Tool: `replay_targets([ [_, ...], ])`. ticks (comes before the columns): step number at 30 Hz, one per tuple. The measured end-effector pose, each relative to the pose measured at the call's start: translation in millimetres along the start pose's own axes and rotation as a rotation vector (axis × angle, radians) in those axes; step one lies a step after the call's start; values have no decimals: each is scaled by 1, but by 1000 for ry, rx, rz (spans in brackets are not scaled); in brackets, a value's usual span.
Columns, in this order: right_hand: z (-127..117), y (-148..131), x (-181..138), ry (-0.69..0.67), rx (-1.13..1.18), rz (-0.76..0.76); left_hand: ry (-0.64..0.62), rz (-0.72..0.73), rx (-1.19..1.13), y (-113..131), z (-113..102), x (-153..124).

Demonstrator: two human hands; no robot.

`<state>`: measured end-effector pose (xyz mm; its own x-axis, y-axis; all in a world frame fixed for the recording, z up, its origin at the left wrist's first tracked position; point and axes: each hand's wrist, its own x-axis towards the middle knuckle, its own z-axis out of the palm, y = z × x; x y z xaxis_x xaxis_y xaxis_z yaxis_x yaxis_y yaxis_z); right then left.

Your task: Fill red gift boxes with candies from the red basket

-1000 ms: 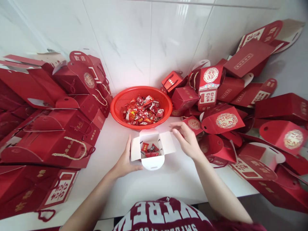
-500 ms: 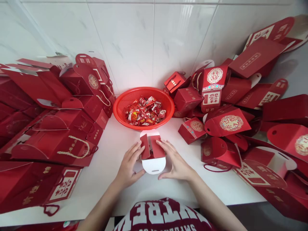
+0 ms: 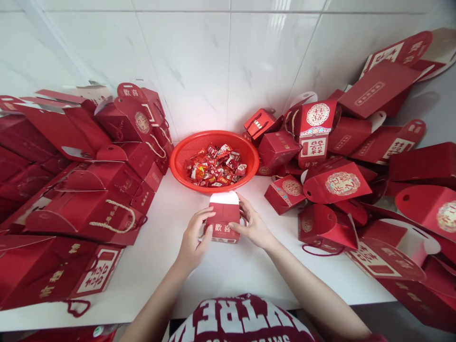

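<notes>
A small red gift box (image 3: 225,213) sits on the white table, just in front of the candy basket. Its near flap, printed with pale characters, is folded up over the top, while the far flap stands with its white inside showing. My left hand (image 3: 195,237) holds the box's left side, fingers along the top edge and thumb at the lower front corner. At the right side, my right hand (image 3: 254,225) grips it, thumb pressed on the printed flap and fingers round the back corner. The inside of the box is hidden.
A red plastic basket (image 3: 178,171) with wrapped candies stands by the tiled wall (image 3: 199,61). Many red boxes (image 3: 85,213) are lined up on the left, some with rope handles. More red boxes (image 3: 338,183) lie heaped on the right. The white table's (image 3: 149,280) front edge is near my body.
The near flap, earlier lying down with its white inside up, is now folded over the box top. Both side flaps are covered. My right thumb has moved onto the printed flap.
</notes>
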<state>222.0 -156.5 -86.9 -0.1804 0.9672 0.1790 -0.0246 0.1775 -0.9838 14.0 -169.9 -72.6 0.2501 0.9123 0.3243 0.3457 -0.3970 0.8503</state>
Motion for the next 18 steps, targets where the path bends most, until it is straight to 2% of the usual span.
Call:
replay_targets([
  [3,2,-1,-3,14,49,-29,-34,16,128,1,-12,4],
  [6,4,-2,-14,39,-3,-46,-33,-7,211,6,-22,3],
  [9,7,-2,-25,24,-173,-120,-17,15,298,14,-24,-1],
  [13,15,-1,-35,-42,-505,-288,12,123,415,24,-17,-9],
  [16,21,1,-39,-124,-623,-319,-87,192,541,31,-12,-14],
  [18,22,2,-41,-163,-633,-317,-148,173,685,35,-11,-19],
])
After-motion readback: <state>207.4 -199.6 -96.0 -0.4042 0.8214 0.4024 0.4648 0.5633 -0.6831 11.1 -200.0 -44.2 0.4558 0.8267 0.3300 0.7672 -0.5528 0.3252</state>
